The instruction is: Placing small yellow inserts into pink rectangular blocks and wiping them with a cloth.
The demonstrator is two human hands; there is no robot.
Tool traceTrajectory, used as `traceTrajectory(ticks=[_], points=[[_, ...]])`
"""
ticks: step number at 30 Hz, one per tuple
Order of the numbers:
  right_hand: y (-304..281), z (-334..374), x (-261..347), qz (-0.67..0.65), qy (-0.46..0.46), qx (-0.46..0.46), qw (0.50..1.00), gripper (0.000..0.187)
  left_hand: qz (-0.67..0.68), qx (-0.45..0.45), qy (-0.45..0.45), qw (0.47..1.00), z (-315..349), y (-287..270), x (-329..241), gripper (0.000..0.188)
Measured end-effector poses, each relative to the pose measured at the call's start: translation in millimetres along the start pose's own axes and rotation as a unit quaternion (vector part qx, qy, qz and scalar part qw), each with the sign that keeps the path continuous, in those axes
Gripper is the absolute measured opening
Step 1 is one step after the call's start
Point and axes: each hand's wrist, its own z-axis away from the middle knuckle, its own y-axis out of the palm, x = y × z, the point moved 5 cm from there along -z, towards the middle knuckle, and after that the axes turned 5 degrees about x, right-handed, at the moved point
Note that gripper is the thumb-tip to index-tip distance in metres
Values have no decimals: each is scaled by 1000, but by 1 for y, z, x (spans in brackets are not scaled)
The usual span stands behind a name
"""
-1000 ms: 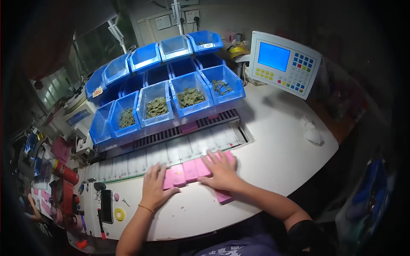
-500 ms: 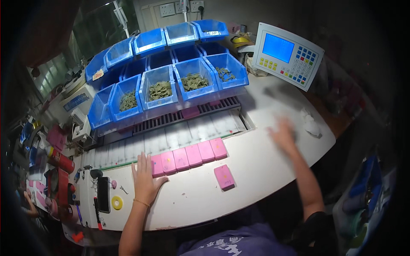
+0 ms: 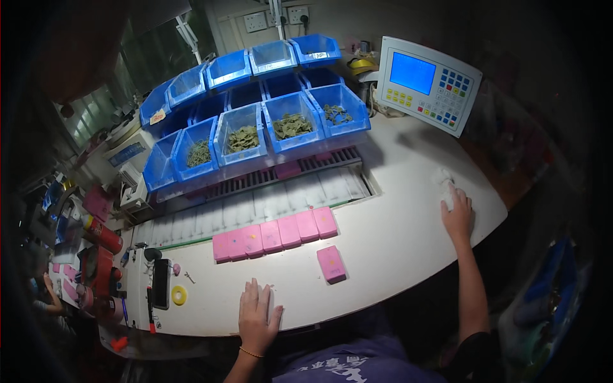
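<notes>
A: ok so the left hand point(image 3: 257, 313) is wide and relaxed, fingers stretched out by the front edge of the white table point(image 3: 389, 255).

B: yep, and the right hand point(image 3: 457, 218) has its fingers on that crumpled white wad point(image 3: 446, 179). can't tell from here if it's gripping it tho

A: and the pink blocks?

B: pink blocks point(image 3: 272, 235) sit side by side in a row, plus a single pink block point(image 3: 331, 263) apart, nearer the front edge.

A: farther out, blue bins point(image 3: 159, 175) behind the row, control panel point(image 3: 429, 86) off right lol
</notes>
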Motion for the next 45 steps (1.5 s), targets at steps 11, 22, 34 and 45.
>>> traceTrajectory(ticks=[11,22,34,45], points=[[-12,96,148,-42,-158,-5,986,60,-5,-87,-2,996,1,-3,-11,44],[-5,154,255,-209,-365,223,879,84,220,-174,-195,940,-54,-53,95,37],[-5,147,263,-208,-357,241,878,70,-152,-122,-256,947,-278,-10,398,49],[-7,140,262,-288,-332,268,857,71,-181,-169,-161,955,-320,-5,513,41]])
